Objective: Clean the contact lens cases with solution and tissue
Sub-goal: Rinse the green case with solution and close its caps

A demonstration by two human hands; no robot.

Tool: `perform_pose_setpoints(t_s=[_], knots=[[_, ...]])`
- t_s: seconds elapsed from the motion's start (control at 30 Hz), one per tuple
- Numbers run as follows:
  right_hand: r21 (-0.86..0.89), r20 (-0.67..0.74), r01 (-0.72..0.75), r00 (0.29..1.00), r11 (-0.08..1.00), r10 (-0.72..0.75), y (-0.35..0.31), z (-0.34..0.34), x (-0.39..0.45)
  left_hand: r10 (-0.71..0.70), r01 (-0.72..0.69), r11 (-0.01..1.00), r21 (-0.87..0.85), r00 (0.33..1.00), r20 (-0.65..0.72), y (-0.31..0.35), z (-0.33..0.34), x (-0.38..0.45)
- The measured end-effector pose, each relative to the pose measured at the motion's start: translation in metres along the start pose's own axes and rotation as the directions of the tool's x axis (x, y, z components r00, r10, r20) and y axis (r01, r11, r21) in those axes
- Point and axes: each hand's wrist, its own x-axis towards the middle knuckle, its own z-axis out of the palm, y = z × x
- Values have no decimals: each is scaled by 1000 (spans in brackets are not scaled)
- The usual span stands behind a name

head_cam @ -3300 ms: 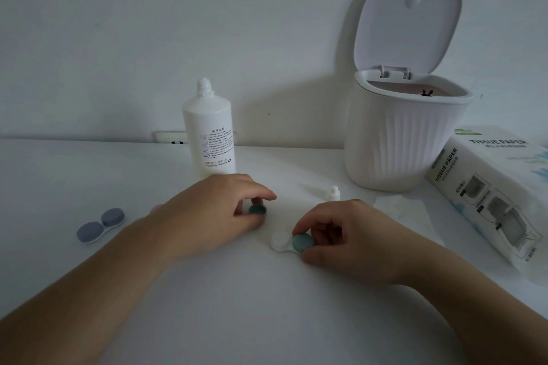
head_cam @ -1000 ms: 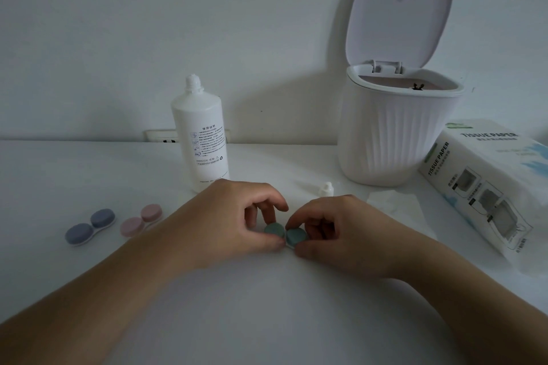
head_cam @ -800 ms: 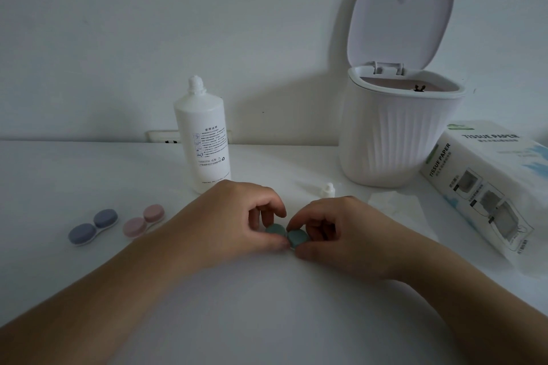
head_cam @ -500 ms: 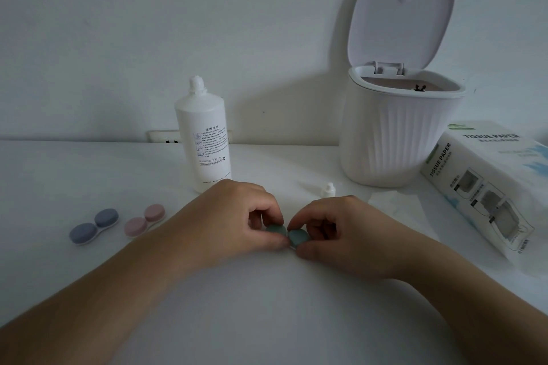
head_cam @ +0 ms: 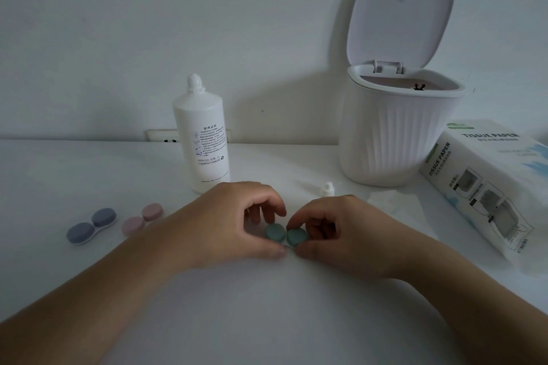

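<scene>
Small teal twin-cup plastic contact lens case (head_cam: 285, 235) flat on white worktop (head_cam: 267, 305), centre front; left hand (head_cam: 237, 224) fingers pinched round left cap, right hand (head_cam: 335, 231) fingers clamped on right cap. Judged light, rigid, smooth, likely slippery if wet. Best held by cap rims, base steadied against worktop.

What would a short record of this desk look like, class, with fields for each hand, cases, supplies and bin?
left hand: pinches left cap of the teal plastic lens case
right hand: pinches its right cap
other cases: blue-grey case, pink case, both capped
supplies: white solution bottle, uncapped; tissue pack; loose tissue
bin: white ribbed bin, lid up
</scene>
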Motion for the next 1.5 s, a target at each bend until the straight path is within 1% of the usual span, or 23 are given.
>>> perform_pose_setpoints(t_s=[0.1, 0.23, 0.37, 0.4, 0.57, 0.67, 0.73, 0.8, 0.9, 0.97, 1.03, 1.1, 1.17, 1.2, 1.27, 1.37, 1.4, 1.5], knots=[[-1, 2, 1, 1000, 1000, -1, 0, 0, 0, -2, 2, 1000, 1, 1000, -16, 1, 1, 0], [-3, 5, 8, 1000, 1000, -8, 0, -1, 0, 15, -14, 999, -31, 999, 41, 2, -2, -5], [-2, 3, 6, 1000, 1000, -6, -1, -1, 0, -82, 82, 996, 42, 997, -14, 3, 1, -3], [-4, 4, 5, 1000, 1000, -5, -1, -1, -1, -88, 89, 995, 51, 996, -22, 4, 1, -2], [1, -2, 9, 1000, 1000, -9, -1, -1, -1, -7, 9, 1000, -26, 997, 79, 4, -2, -6], [-4, 3, 9, 1000, 1000, -9, -1, -1, -1, -33, 34, 999, -23, 999, 37, 4, -1, -6], [-1, 5, 11, 1000, 1000, -11, -1, -1, -1, -67, 68, 997, 38, 998, -22, 4, 1, -4], [-3, 6, 7, 1000, 1000, -7, -1, -1, -1, -51, 55, 996, 71, 998, -47, 5, 2, -2], [-3, 3, 12, 1000, 1000, -12, -1, 0, 0, 17, -18, 1000, 25, 1000, 25, 5, 1, -3], [-9, -2, 15, 1000, 1000, -15, 0, -1, -1, 25, -25, 1000, -1, 998, 64, 5, -1, -5], [-10, 2, 9, 1000, 1000, -9, -1, -1, -1, -31, 31, 999, 9, 999, 32, 3, 0, -5], [-4, 6, 6, 1000, 1000, -6, -1, -1, -1, -73, 74, 994, 75, 997, -19, 1, 2, -3], [0, 5, 5, 1000, 1000, -5, -1, -1, -1, -61, 65, 988, 139, 998, -31, 0, 4, 0], [1, 4, 4, 1000, 1000, -4, -1, -1, -1, -55, 58, 988, 143, 998, -27, -1, 5, 1], [6, 1, 4, 1000, 1000, -4, -1, -1, -1, -27, 27, 994, 109, 1000, -6, -2, 5, 1], [5, -4, 15, 1000, 1000, -15, -2, -1, -1, 13, -18, 997, 81, 998, 60, -2, 2, 0], [0, -3, 14, 1000, 1000, -14, -2, -1, -1, -3, -2, 997, 74, 998, 62, -2, 1, -1], [-7, 7, 9, 1000, 1000, -8, -2, -2, -2, -83, 83, 992, 90, 997, -8, -2, 1, -1]])
